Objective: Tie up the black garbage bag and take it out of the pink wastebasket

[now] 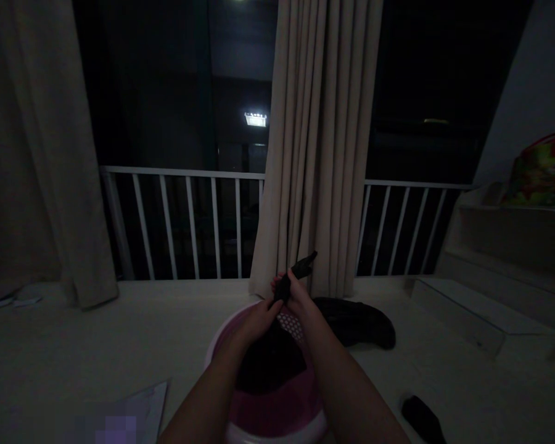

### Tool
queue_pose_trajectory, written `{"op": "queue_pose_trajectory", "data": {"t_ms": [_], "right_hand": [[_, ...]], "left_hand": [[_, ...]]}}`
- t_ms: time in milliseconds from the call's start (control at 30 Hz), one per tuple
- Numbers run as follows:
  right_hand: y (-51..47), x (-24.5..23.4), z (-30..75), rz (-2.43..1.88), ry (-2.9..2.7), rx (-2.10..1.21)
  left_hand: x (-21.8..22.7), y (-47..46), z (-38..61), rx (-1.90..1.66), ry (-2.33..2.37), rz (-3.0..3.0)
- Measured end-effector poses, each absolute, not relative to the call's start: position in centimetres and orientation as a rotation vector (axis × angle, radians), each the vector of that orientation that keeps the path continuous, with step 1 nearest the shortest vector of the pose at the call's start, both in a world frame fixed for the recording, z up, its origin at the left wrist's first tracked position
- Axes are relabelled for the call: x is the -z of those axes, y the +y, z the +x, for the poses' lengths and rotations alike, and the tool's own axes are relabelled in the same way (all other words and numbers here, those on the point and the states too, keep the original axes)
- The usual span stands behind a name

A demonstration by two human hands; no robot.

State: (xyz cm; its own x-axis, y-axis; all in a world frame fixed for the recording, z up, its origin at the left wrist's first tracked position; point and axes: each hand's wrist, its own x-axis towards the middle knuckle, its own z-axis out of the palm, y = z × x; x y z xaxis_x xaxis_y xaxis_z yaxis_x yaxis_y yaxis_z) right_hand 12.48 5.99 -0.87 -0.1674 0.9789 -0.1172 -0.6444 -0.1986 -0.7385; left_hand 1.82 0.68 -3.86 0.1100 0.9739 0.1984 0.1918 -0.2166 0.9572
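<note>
Both my hands meet over a round pink basket (305, 394) with a white rim on the floor. My left hand (258, 319) pinches the lower end of a small black garment (292, 277), perhaps a sock. My right hand (296, 295) is closed round its upper part, and the tip sticks up past my fingers. More dark clothing (271, 364) lies inside the basket under my hands.
A dark garment (356, 324) lies on the pale floor right of the basket, another small dark piece (420, 416) at lower right. Beige curtains (319, 142) hang before a dark window with white railing (189, 216). White steps (481, 314) stand right; paper (139, 401) lies at lower left.
</note>
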Motion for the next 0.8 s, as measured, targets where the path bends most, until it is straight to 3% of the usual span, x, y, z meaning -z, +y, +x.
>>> {"op": "queue_pose_trajectory", "data": {"t_ms": [800], "right_hand": [[4.2,-0.2,13.0,-0.472,-0.521,-1.731]], "left_hand": [[3.5,0.5,1.3,-0.945,0.98,1.513]]}}
